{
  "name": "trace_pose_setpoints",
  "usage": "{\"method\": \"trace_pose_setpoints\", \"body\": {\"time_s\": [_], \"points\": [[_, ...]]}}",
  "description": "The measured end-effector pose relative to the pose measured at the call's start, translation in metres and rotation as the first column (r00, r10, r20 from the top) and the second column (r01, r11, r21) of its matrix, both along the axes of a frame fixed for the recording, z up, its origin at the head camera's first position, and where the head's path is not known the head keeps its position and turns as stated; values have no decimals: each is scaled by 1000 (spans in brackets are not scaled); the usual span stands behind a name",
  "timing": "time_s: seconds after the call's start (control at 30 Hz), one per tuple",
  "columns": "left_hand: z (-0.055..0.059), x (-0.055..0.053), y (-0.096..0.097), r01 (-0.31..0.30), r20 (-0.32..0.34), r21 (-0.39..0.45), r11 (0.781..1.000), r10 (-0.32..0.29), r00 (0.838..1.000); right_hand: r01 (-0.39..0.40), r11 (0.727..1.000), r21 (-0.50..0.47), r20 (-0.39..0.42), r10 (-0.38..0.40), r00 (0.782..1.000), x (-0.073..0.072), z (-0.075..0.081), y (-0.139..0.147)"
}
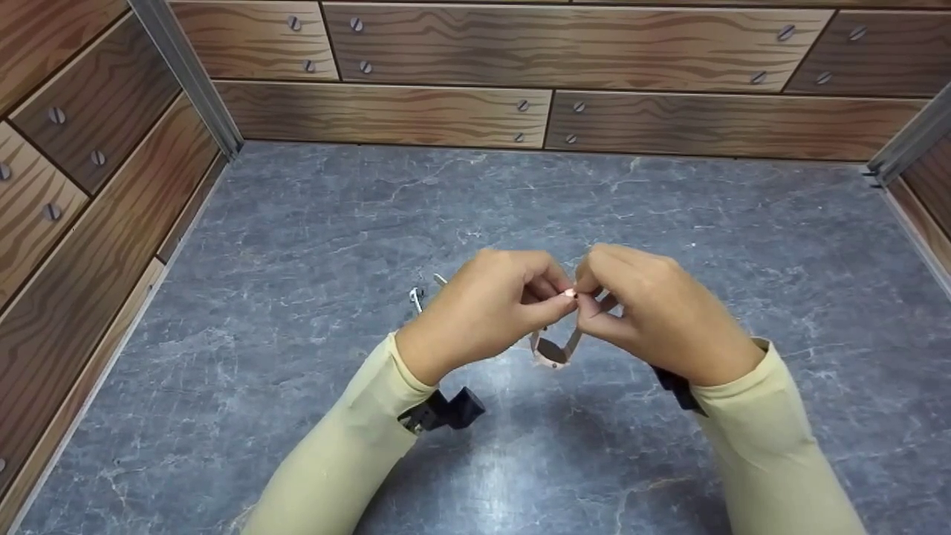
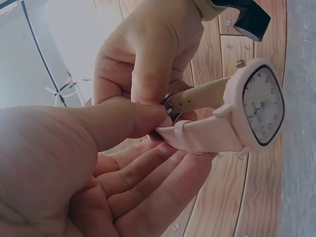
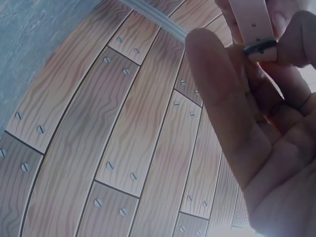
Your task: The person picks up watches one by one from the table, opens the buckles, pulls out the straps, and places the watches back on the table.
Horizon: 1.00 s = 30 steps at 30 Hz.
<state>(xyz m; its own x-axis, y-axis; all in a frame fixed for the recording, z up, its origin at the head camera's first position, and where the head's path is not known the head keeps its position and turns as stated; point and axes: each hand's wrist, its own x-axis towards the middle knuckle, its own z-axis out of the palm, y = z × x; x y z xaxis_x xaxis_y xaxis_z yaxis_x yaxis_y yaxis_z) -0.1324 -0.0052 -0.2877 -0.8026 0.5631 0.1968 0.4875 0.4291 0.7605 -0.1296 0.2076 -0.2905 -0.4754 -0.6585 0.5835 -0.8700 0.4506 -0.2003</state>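
Observation:
A pink wristwatch (image 1: 551, 357) hangs below both hands in the head view, its strap bent into a loop. Its dial (image 2: 264, 108) faces outward in the left wrist view. My left hand (image 1: 487, 305) pinches one strap end between thumb and fingers. Opposite it, my right hand (image 1: 654, 308) pinches the strap by the dark metal buckle (image 3: 260, 48); fingertips of both hands nearly meet there. In the right wrist view the strap (image 3: 253, 22) shows small holes and passes at the buckle. Fingers partly hide how the two ends are joined.
A small silvery item (image 1: 416, 297) lies on the grey marbled table (image 1: 356, 215) left of the left hand, with a thin pale piece (image 1: 440, 279) beside it. Wood-patterned walls (image 1: 475, 111) enclose the back and sides. Black camera mounts (image 1: 453, 409) sit at the wrists.

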Motion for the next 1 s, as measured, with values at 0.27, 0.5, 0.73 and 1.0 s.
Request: {"method": "trace_pose_setpoints", "body": {"time_s": [0.27, 0.5, 0.73, 1.0], "points": [[2, 1, -2, -7, 2, 19, 1000, 7, 1000, 16, 999, -37, 1, -16, 1000, -1, 2, -1], [0, 1, -3, 32, -14, -44, 999, -33, 999, -9, 998, 70, 121, 1, 993, -1, 5, 6], [-2, 0, -1, 56, 47, -44, 997, -54, 997, -24, 992, 120, 138, 8, 990, 0, 4, 7], [-3, 0, -2, 90, 39, -67, 994, -88, 995, -50, 992, 119, 64, 42, 997, 1, 2, 6]]}}
